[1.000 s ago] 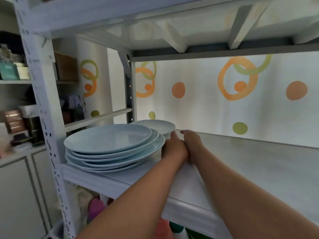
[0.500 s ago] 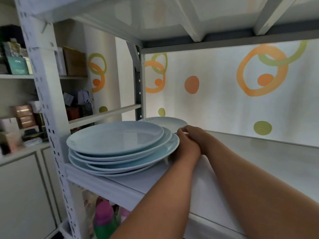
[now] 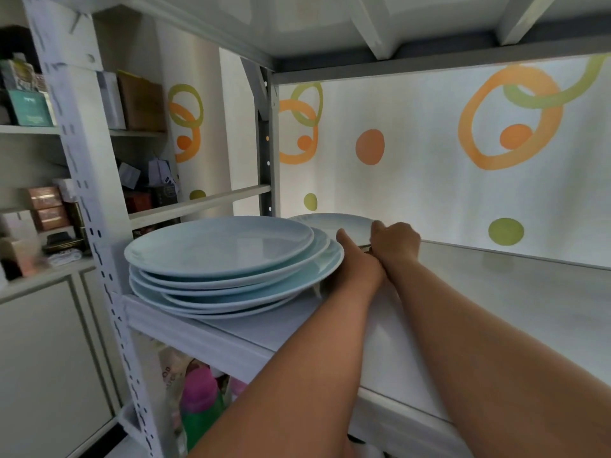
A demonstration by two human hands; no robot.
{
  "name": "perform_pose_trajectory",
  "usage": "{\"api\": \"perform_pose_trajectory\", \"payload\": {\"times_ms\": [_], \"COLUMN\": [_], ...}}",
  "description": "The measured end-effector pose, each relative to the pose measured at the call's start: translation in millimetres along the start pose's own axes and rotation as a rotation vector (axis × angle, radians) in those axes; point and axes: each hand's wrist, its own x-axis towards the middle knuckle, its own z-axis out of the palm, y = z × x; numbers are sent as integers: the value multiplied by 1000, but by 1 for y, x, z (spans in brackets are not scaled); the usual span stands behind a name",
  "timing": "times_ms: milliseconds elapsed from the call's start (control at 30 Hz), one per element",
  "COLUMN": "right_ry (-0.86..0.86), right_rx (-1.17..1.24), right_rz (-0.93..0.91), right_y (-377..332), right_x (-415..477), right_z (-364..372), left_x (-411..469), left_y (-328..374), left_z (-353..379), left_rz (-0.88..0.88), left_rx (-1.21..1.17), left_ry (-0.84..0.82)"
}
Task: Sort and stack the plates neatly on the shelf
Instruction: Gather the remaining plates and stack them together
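A stack of several pale blue plates (image 3: 218, 249) sits unevenly at the left end of the white shelf (image 3: 479, 309). Behind it, near the back wall, lies a smaller pale plate (image 3: 334, 223), partly hidden by the stack and my hands. My left hand (image 3: 355, 262) is pressed against the right rim of the big stack, its fingers out of sight behind the plates. My right hand (image 3: 395, 241) is curled over the right edge of the smaller plate. Whether it truly grips the plate I cannot tell.
A perforated white post (image 3: 99, 242) stands at the shelf's front left corner, and a grey post (image 3: 264, 143) at the back. The shelf above hangs low. Bottles (image 3: 198, 401) stand on the level below. Boxes fill the cupboard shelves at left.
My view has shifted closer and the scene slid right. My right hand has reached further back onto the smaller plate's edge, while my left hand stays at the stack's rim.
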Motion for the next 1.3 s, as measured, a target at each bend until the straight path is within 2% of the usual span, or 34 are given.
{"api": "perform_pose_trajectory", "payload": {"times_ms": [100,200,367,600,667,833,967,1133,1300], "right_ry": [82,86,-23,-13,52,174,188,128,57], "right_rx": [133,183,269,529,469,512,501,572,630], "right_rz": [95,179,329,316,351,254,198,148,103], "right_y": [8,16,12,14,12,-6,-26,-50,-69], "right_x": [-1,1,-5,-15,-24,-47,-68,-98,-129], "right_z": [-18,-31,-44,-68,-81,-111,-126,-130,-119], "left_x": [-1,-2,0,-4,-10,-30,-48,-65,-65], "left_y": [-3,-2,-6,-6,-4,1,9,19,16], "left_z": [-4,-5,-3,4,6,2,-17,-56,-113], "left_rz": [77,146,217,392,461,712,835,866,826], "left_rx": [129,222,296,351,330,258,239,154,262], "left_ry": [-44,-66,-133,-186,-184,-44,95,234,275]}}
